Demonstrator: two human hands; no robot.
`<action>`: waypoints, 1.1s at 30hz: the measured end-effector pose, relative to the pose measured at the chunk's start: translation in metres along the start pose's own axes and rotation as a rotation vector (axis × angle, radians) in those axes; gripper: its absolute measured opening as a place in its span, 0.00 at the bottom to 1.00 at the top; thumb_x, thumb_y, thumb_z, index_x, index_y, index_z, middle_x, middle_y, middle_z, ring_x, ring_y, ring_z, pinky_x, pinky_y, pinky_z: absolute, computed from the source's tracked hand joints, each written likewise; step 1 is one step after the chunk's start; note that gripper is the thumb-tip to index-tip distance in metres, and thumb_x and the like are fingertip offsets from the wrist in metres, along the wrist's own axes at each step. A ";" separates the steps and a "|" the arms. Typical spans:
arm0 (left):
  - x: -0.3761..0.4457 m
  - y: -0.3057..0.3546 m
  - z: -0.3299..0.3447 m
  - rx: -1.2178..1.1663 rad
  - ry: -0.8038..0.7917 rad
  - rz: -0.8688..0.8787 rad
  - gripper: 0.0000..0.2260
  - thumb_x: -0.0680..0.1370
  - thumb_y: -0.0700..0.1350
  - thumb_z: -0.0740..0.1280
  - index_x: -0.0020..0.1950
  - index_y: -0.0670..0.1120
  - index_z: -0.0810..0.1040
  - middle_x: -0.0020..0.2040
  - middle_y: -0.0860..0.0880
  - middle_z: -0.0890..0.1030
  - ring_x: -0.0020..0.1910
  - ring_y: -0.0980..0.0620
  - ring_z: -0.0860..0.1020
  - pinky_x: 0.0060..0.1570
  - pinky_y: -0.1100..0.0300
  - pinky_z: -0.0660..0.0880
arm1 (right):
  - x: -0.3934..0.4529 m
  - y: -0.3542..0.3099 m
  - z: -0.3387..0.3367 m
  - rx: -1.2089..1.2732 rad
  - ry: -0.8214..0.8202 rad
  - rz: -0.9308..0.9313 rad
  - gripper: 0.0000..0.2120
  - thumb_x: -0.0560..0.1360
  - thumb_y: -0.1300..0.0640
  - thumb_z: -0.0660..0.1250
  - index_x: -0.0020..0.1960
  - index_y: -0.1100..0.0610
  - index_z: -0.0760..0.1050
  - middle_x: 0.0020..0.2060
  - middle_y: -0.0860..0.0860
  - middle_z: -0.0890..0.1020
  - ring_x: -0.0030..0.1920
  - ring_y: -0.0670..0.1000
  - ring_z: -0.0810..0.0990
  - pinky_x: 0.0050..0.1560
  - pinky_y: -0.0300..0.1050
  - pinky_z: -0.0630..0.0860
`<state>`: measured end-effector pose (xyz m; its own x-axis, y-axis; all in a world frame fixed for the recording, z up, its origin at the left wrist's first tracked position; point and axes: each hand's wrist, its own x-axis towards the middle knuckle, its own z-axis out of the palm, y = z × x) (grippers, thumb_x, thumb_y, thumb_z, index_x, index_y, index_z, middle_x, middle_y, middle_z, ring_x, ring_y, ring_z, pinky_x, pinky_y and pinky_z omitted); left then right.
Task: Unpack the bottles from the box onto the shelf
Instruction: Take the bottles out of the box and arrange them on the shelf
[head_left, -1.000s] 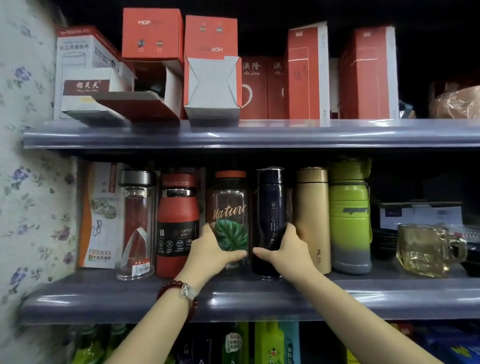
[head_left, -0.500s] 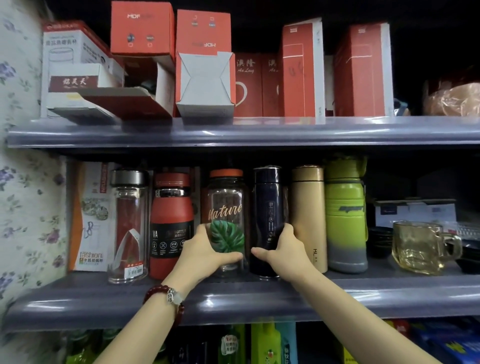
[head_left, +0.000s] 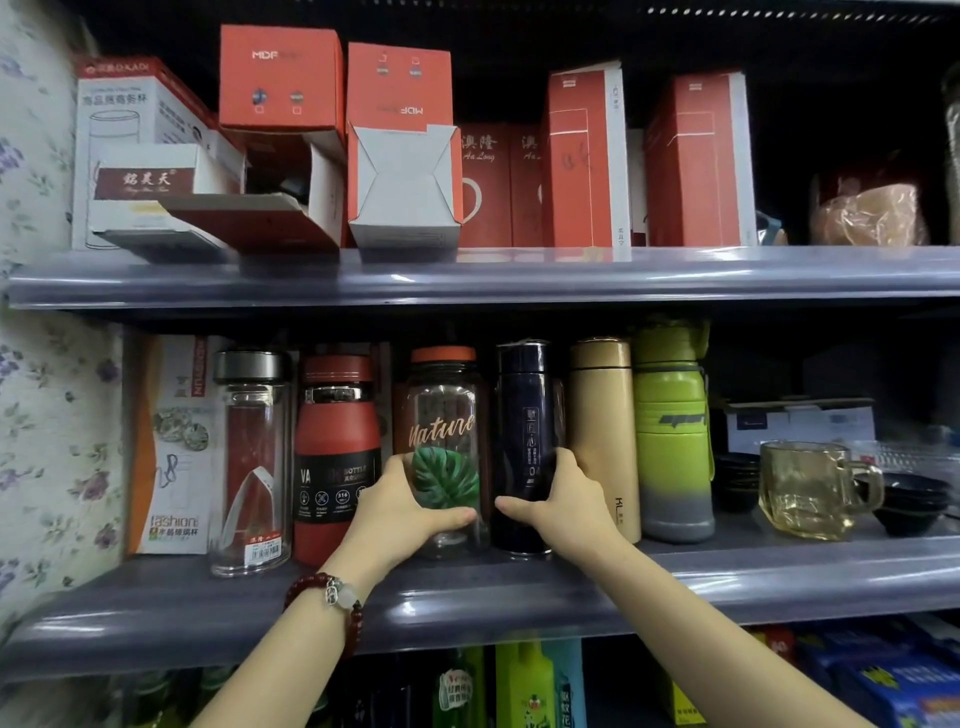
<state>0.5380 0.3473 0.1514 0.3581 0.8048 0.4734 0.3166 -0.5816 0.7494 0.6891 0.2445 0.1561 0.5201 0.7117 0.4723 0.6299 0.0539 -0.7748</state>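
A row of bottles stands upright on the middle grey shelf (head_left: 519, 597). My left hand (head_left: 400, 512) wraps the lower part of the clear "Nature" bottle (head_left: 444, 415) with an orange cap and a green leaf print. My right hand (head_left: 563, 506) grips the lower part of the dark navy flask (head_left: 524, 410) right beside it. Both bottles rest on the shelf. To their left stand a red bottle (head_left: 332, 447) and a clear glass bottle (head_left: 252, 457); on the other side are a gold flask (head_left: 605, 426) and a green-and-grey sports bottle (head_left: 672, 431).
Red and white cartons (head_left: 405, 145) crowd the upper shelf, some open. A white-orange carton (head_left: 174, 441) leans at the far left by the floral wall. A glass mug (head_left: 810, 488), dark bowls (head_left: 909, 501) and a white box sit on the right. More goods fill the shelf below.
Both hands stay on the same two bottles. The view has shifted slightly; the bottles and hands have hardly moved on the shelf.
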 end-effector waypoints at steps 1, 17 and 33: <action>0.000 0.001 0.000 -0.003 -0.002 -0.001 0.37 0.61 0.53 0.80 0.66 0.49 0.68 0.58 0.52 0.78 0.57 0.53 0.75 0.58 0.62 0.70 | -0.001 0.000 0.000 0.010 -0.004 0.005 0.30 0.69 0.54 0.75 0.64 0.58 0.64 0.60 0.55 0.78 0.51 0.51 0.77 0.50 0.39 0.72; -0.009 0.010 0.000 0.059 0.034 -0.003 0.36 0.63 0.53 0.79 0.66 0.46 0.67 0.59 0.49 0.77 0.53 0.54 0.74 0.52 0.64 0.69 | -0.003 -0.003 0.006 -0.125 0.063 -0.011 0.29 0.71 0.53 0.74 0.64 0.60 0.62 0.58 0.58 0.78 0.55 0.57 0.78 0.45 0.41 0.72; -0.028 -0.024 -0.128 0.179 0.700 0.120 0.23 0.72 0.53 0.72 0.63 0.47 0.72 0.54 0.48 0.80 0.52 0.49 0.79 0.48 0.60 0.73 | -0.060 -0.066 0.043 -0.083 -0.037 -0.472 0.28 0.73 0.49 0.69 0.70 0.50 0.63 0.58 0.42 0.74 0.59 0.42 0.74 0.61 0.37 0.69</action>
<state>0.4082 0.3538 0.1792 -0.2266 0.5867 0.7774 0.4704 -0.6330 0.6148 0.5916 0.2286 0.1608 0.1467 0.6474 0.7479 0.8369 0.3219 -0.4427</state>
